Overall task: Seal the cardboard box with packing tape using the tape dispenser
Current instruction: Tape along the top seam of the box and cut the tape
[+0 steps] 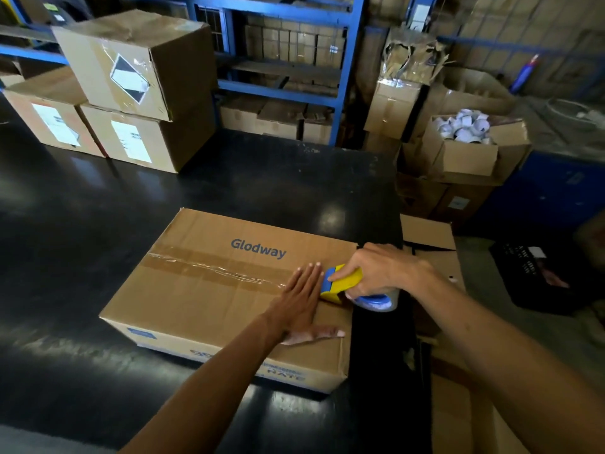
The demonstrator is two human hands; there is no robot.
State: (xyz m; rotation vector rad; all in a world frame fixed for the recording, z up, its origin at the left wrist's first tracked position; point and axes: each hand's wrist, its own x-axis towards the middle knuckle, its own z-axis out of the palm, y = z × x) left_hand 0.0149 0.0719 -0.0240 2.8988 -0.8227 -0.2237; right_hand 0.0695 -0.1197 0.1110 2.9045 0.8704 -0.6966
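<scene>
A brown cardboard box (209,299) printed "Glodway" lies on the black table (82,244), flaps closed. A strip of clear packing tape (209,268) runs along its top seam from the left edge toward the right. My left hand (302,306) lies flat on the box top near the right end, fingers spread, just left of the dispenser. My right hand (379,268) grips the yellow and blue tape dispenser (342,285) at the box's right edge; its blue tape roll (376,301) hangs past the edge.
Three stacked cardboard boxes (131,93) with white labels stand at the table's back left. Blue shelving (284,60) rises behind. To the right, off the table, stand an open box of tape rolls (465,139), flattened cardboard (435,257) and a black crate (537,276).
</scene>
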